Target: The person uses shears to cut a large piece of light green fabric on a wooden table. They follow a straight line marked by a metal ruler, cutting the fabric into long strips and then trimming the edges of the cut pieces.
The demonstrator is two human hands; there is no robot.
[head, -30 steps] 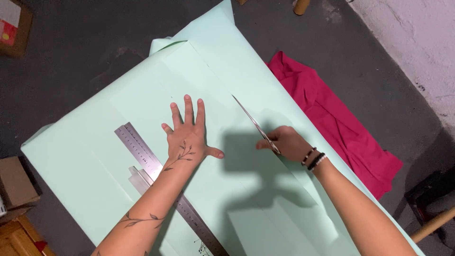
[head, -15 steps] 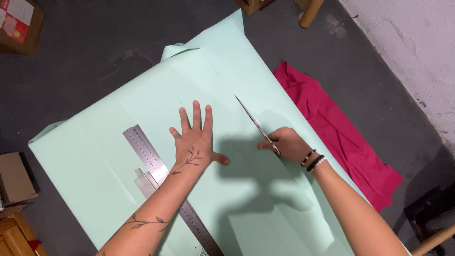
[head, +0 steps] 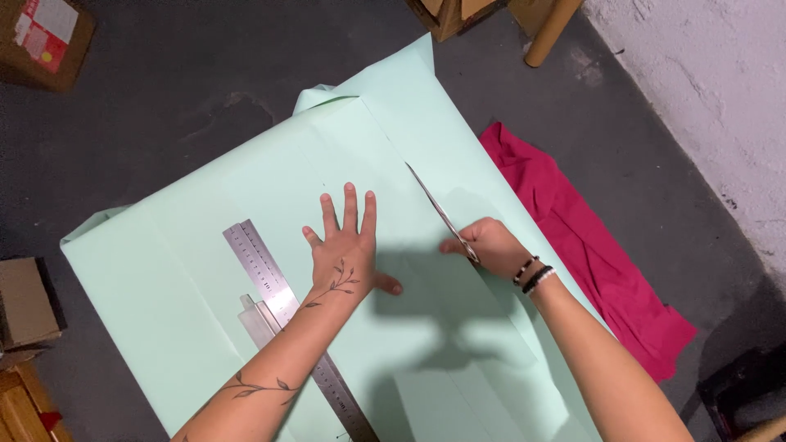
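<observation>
Low in the frame, just left of centre, a steel ruler (head: 288,315) lies diagonally on the mint-green paper sheet (head: 164,270), passing under your left forearm. Above it, your left hand (head: 348,250) lies flat at the centre with its fingers spread, pressing the sheet down and gripping nothing. Just to its right, your right hand (head: 489,244) is clenched around the handles of the scissors (head: 438,209), whose blades reach toward the upper left along the paper. Further right, a red cloth (head: 602,262) lies on the dark floor (head: 180,90) beside the sheet. A cardboard box (head: 45,41) sits in the upper left corner.
</observation>
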